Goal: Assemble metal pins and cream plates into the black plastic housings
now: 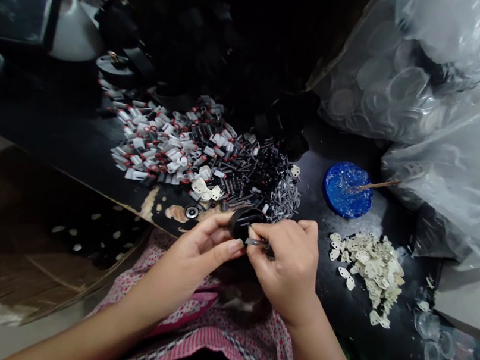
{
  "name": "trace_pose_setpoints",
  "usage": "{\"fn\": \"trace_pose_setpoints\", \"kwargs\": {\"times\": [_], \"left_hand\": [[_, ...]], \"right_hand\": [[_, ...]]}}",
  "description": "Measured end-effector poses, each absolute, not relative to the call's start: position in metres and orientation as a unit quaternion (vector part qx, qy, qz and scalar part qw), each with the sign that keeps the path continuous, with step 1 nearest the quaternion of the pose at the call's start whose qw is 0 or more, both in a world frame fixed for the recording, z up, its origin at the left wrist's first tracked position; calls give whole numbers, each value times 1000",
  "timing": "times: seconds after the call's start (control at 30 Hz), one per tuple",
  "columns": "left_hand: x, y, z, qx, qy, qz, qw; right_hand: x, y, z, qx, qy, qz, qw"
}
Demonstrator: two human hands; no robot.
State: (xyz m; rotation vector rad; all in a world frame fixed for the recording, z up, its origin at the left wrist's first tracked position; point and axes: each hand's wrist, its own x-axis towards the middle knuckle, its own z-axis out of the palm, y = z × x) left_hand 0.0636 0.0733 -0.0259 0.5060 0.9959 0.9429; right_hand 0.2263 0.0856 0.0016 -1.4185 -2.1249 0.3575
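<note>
My left hand (pixel 211 245) is closed round a round black plastic part (pixel 240 221), hollow on the side turned up, held over the table's front edge. Pinched in the fingers of my right hand (pixel 285 253) is a small thin grey piece (pixel 256 242), which reaches to the black part; its exact kind is too small to make out. Just beyond my hands lie a heap of small springs (pixel 241 174), a mound of small grey pins (pixel 285 196) and several cream-coloured flat plates (pixel 206 189).
White and grey sleeves with red rings (pixel 169 139) are heaped at the left. A blue lid (pixel 347 190) with a stick (pixel 379 185) and a pile of cream plates (pixel 373 269) lie right. Plastic bags (pixel 451 157) crowd the right back; an open carton (pixel 50 272) stands lower left.
</note>
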Motion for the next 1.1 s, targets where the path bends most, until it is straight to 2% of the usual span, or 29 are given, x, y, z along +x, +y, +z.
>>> {"fn": "trace_pose_setpoints", "kwargs": {"times": [0.23,0.43,0.5,0.57,0.73,0.87,1.1], "left_hand": [[56,75,-32,294,478,385,733],[56,75,-45,233,492,373,751],[57,75,-46,215,501,381,747],[59,76,-45,202,506,383,746],[61,75,-45,190,507,392,744],[65,75,-38,196,477,419,747],[78,71,-25,115,433,424,787]], "right_hand": [[223,84,-2,-529,-812,120,214],[253,81,7,-587,-760,204,193],[276,81,10,-657,-709,182,181],[297,83,8,-706,-681,143,130],[317,87,-6,-718,-683,119,66],[309,84,-5,-725,-670,128,96],[259,78,3,-634,-655,342,229]]}}
